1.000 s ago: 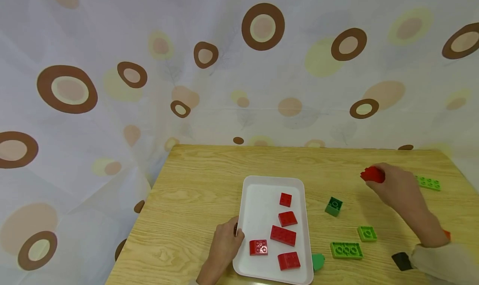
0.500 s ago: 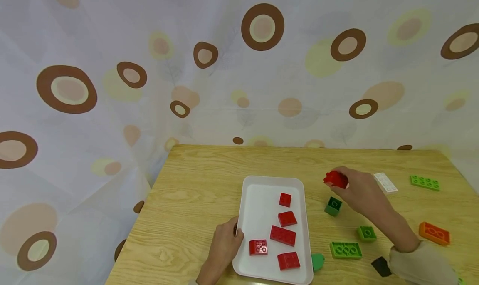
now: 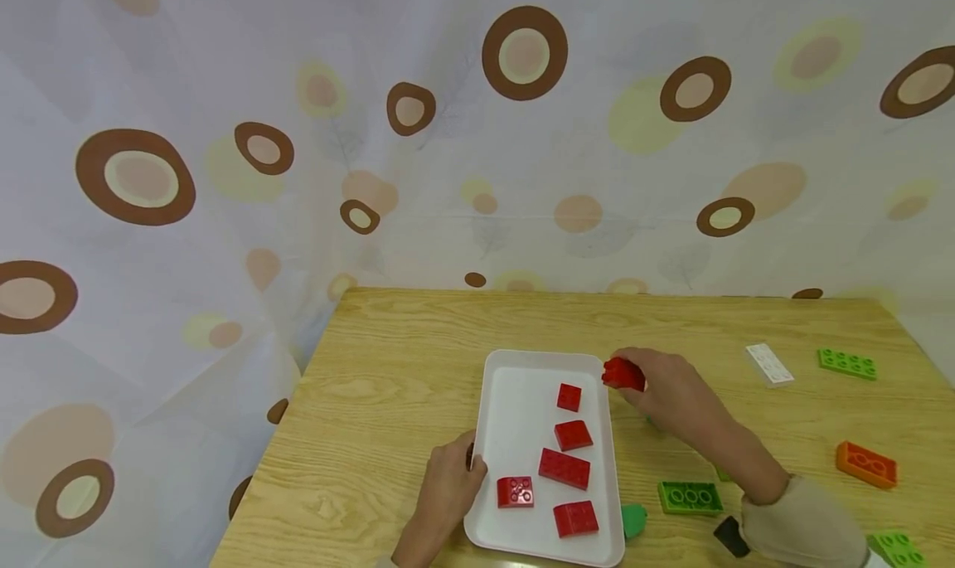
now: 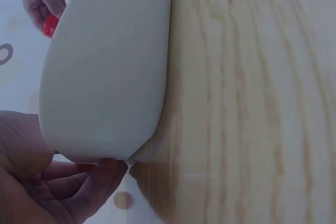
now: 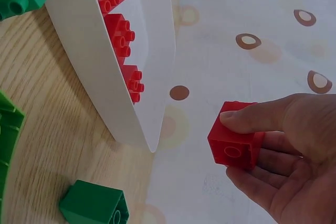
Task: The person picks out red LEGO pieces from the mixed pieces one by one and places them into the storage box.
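My right hand [image 3: 671,390] pinches a red toy brick [image 5: 233,135] between thumb and fingers, raised at the tray's far right corner. In the right wrist view the brick's hollow underside shows, the thumb lying across one side. At the left side of the white tray [image 3: 511,435], my left hand [image 3: 448,485] grips the rim, and the left wrist view shows its fingers [image 4: 100,187] curled at the tray's edge. Inside the tray lie several red bricks, among them a small square one [image 3: 569,397], a long one [image 3: 564,468] and a curved one [image 3: 575,519].
Right of the tray lie a light green brick [image 3: 690,498], an orange brick [image 3: 867,465], a white brick [image 3: 770,364] and a flat green brick [image 3: 847,364]. A dark green brick [image 5: 94,203] sits beside the tray. A patterned cloth [image 3: 448,137] hangs behind the wooden table [image 3: 388,369].
My right hand has carried the red brick leftward from the table's right side to the tray's far right corner. The left hand and the tray have stayed in place.
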The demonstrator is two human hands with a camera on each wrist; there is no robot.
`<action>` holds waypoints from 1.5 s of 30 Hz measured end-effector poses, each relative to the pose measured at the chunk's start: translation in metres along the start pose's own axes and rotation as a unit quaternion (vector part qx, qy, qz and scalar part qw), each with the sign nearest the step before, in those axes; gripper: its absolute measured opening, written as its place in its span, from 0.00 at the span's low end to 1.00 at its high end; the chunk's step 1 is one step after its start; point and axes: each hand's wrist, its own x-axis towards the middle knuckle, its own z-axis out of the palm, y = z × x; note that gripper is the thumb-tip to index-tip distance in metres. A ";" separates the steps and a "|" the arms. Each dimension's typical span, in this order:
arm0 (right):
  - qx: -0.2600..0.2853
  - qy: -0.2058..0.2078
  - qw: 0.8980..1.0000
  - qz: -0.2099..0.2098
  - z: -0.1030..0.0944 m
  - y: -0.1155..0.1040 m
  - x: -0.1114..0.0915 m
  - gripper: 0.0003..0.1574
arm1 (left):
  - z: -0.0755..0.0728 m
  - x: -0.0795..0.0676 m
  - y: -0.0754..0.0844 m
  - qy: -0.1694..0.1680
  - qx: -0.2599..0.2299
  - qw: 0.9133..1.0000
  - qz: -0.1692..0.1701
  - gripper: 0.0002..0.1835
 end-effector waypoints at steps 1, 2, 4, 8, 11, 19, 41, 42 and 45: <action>0.000 -0.004 1.000 0.003 0.001 -0.001 0.001 0.24 | 0.000 0.000 0.000 0.000 -0.001 1.000 0.001 0.14; 0.000 -0.008 1.000 0.004 0.003 -0.002 0.001 0.24 | 0.000 0.000 0.000 0.000 -0.002 1.000 0.002 0.14; -0.001 -0.016 1.000 0.004 0.006 -0.004 0.003 0.25 | 0.000 0.001 0.001 0.000 -0.004 1.000 0.002 0.14; -0.004 -0.036 0.999 -0.002 0.014 -0.008 0.007 0.24 | 0.000 0.000 0.001 0.000 -0.005 1.000 0.001 0.15; 0.001 -0.052 0.999 -0.005 0.021 -0.010 0.009 0.24 | 0.001 -0.001 0.000 -0.001 -0.004 1.000 0.001 0.15; 0.035 -0.088 0.995 -0.007 0.039 -0.025 0.010 0.29 | 0.002 -0.002 -0.001 -0.003 -0.003 1.000 -0.010 0.15; 0.028 -0.138 0.990 -0.013 0.081 -0.052 0.022 0.30 | 0.002 -0.001 -0.002 0.012 0.009 1.000 0.004 0.15; 0.028 -0.139 0.990 -0.018 0.083 -0.053 0.022 0.30 | 0.002 0.000 -0.002 0.011 0.010 1.000 0.003 0.14; 0.021 -0.134 0.990 -0.043 0.086 -0.053 0.022 0.30 | 0.002 0.000 -0.002 0.007 0.011 1.000 0.000 0.15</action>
